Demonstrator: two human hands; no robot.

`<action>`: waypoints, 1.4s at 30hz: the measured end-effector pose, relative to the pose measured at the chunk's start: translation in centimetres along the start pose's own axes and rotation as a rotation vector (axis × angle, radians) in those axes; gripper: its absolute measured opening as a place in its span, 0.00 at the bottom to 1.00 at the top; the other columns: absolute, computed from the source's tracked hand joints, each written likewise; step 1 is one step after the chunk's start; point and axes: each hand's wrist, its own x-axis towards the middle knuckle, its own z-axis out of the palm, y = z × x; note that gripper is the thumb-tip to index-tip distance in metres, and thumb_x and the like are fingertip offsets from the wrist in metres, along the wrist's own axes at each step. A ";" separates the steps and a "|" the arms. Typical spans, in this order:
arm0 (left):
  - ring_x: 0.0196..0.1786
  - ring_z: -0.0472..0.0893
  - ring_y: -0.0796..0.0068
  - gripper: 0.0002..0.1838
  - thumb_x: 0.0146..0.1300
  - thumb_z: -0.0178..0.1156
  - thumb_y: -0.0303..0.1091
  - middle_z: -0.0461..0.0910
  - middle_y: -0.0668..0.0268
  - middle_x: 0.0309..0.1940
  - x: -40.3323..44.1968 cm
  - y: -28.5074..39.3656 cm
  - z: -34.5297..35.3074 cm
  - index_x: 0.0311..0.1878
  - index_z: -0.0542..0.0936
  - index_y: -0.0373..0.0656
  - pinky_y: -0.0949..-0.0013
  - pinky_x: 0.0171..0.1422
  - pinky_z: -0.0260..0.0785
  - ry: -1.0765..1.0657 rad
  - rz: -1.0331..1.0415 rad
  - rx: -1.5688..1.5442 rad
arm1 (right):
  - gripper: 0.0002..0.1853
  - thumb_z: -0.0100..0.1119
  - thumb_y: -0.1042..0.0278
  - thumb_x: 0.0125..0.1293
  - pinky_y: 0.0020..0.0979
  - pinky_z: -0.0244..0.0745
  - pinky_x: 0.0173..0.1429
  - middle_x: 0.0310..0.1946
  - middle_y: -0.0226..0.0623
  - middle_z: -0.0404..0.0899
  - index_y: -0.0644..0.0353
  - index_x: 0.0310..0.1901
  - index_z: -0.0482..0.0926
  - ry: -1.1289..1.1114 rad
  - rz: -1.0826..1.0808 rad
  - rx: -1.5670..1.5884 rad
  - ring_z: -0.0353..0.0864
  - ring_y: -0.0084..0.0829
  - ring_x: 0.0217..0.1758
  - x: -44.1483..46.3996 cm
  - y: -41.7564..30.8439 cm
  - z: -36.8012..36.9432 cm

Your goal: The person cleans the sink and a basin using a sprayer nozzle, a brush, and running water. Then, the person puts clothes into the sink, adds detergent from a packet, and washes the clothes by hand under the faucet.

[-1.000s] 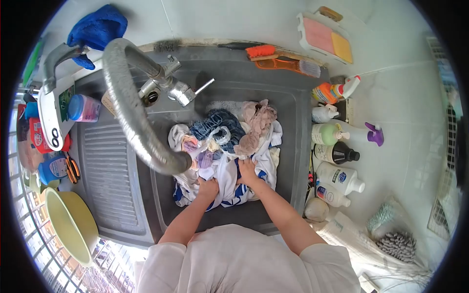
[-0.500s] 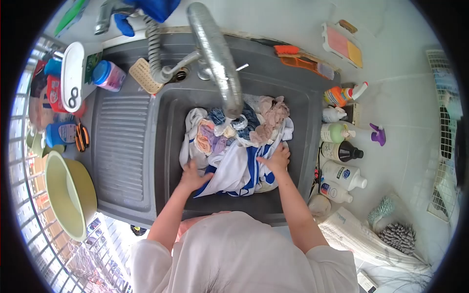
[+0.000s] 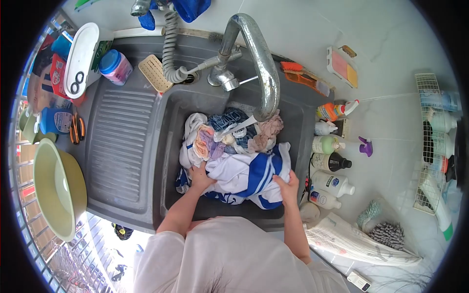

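A wet white-and-blue garment (image 3: 239, 171) lies bunched in the front part of the grey sink (image 3: 163, 161). My left hand (image 3: 200, 178) closes on its left side, the fingertips partly hidden in the folds. At the right edge, my right hand (image 3: 287, 187) pinches the cloth with the thumb on top and the fingers underneath. Behind it sit other clothes: a peach-and-lilac piece (image 3: 204, 144), a dark blue patterned piece (image 3: 227, 118) and a beige-pink piece (image 3: 268, 132). Water runs from the metal faucet (image 3: 266, 83) onto the pile.
A ribbed drainboard (image 3: 119, 146) lies left, with orange-handled pliers-like cutters (image 3: 76, 129) and a blue-lidded jar (image 3: 115, 67) around it. A green basin (image 3: 61, 190) stands at the left edge. Several bottles, including a white bottle (image 3: 332, 183), line the right side; brushes (image 3: 303, 78) lie behind.
The garment has been spread and shifted toward me and to the right. My right hand has moved down and now pinches its edge. The head view has shifted, showing the running water clearly.
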 end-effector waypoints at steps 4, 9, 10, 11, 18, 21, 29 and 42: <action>0.36 0.82 0.45 0.16 0.44 0.68 0.32 0.83 0.50 0.29 0.9 3.1 0.1 0.40 0.82 0.43 0.53 0.46 0.73 0.201 0.266 -0.446 | 0.18 0.68 0.82 0.54 0.24 0.74 0.49 0.41 0.33 0.83 0.66 0.47 0.78 0.118 -0.176 0.069 0.80 0.22 0.41 -0.7 -5.8 -0.8; 0.41 0.79 0.43 0.15 0.42 0.64 0.27 0.81 0.47 0.32 0.5 10.5 -2.7 0.38 0.83 0.43 0.52 0.47 0.72 0.150 0.485 -0.543 | 0.22 0.70 0.81 0.51 0.27 0.73 0.53 0.43 0.35 0.82 0.66 0.50 0.77 0.168 -0.333 0.152 0.80 0.24 0.44 -1.4 -12.2 -1.5; 0.41 0.79 0.43 0.15 0.42 0.64 0.27 0.81 0.47 0.32 0.1 11.3 -3.4 0.38 0.83 0.43 0.52 0.47 0.72 0.154 0.489 -0.552 | 0.24 0.71 0.80 0.49 0.28 0.73 0.54 0.43 0.36 0.82 0.66 0.50 0.77 0.163 -0.395 0.100 0.81 0.25 0.44 -1.8 -13.0 -1.5; 0.41 0.78 0.42 0.15 0.41 0.64 0.26 0.80 0.48 0.33 -0.3 11.9 -4.2 0.38 0.83 0.43 0.52 0.47 0.71 0.216 0.525 -0.613 | 0.25 0.72 0.79 0.47 0.29 0.73 0.54 0.44 0.36 0.82 0.66 0.50 0.77 0.153 -0.455 0.048 0.81 0.26 0.44 -2.0 -13.7 -1.3; 0.40 0.76 0.44 0.17 0.40 0.70 0.33 0.76 0.49 0.33 -0.8 6.5 -4.7 0.38 0.81 0.45 0.51 0.44 0.69 0.265 0.896 -0.428 | 0.23 0.75 0.75 0.44 0.29 0.74 0.49 0.39 0.34 0.83 0.66 0.44 0.80 -0.077 -0.374 -0.020 0.81 0.26 0.42 -3.4 -9.9 0.6; 0.48 0.77 0.47 0.23 0.42 0.72 0.41 0.79 0.52 0.42 -2.2 1.9 -4.1 0.45 0.82 0.49 0.49 0.50 0.71 -0.129 0.821 0.200 | 0.17 0.74 0.73 0.43 0.27 0.74 0.43 0.31 0.35 0.82 0.63 0.37 0.81 -0.256 -0.380 -0.391 0.82 0.26 0.37 -1.3 -4.8 2.1; 0.58 0.76 0.49 0.31 0.49 0.69 0.59 0.76 0.53 0.57 -1.4 1.8 -8.0 0.52 0.80 0.49 0.55 0.60 0.71 -0.741 0.331 0.414 | 0.19 0.69 0.62 0.44 0.39 0.75 0.44 0.33 0.43 0.83 0.54 0.42 0.83 -0.242 -0.040 -1.074 0.82 0.45 0.39 -1.1 9.9 2.8; 0.69 0.54 0.41 0.59 0.33 0.80 0.54 0.52 0.46 0.64 -0.2 4.5 -6.4 0.69 0.59 0.45 0.37 0.60 0.66 -0.273 0.164 0.329 | 0.41 0.69 0.64 0.49 0.51 0.56 0.69 0.66 0.50 0.60 0.50 0.67 0.64 -0.233 -0.615 -0.948 0.60 0.53 0.68 1.5 -0.6 8.2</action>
